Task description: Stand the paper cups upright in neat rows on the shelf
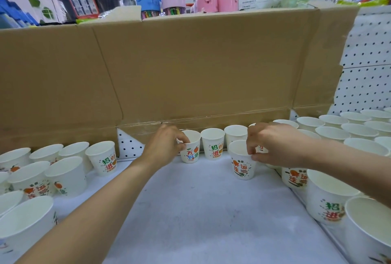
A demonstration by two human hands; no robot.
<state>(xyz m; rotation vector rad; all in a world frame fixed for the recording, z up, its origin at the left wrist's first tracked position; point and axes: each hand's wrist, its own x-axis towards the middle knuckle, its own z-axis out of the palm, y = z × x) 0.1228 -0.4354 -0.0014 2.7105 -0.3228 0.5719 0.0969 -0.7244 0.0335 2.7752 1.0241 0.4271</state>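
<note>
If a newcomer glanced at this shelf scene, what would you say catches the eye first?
Two hands are at mid-shelf: the left hand pinches the rim of a back-row cup, the right hand that of a front cup. Behind stands a big brown cardboard sheet, with upright cups crowded in a left cluster and a right cluster.

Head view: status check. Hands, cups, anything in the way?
Left hand pinches rim of back-row cup. Right hand pinches rim of front cup. Both upright on shelf. Cardboard behind row, not blocking.
</note>
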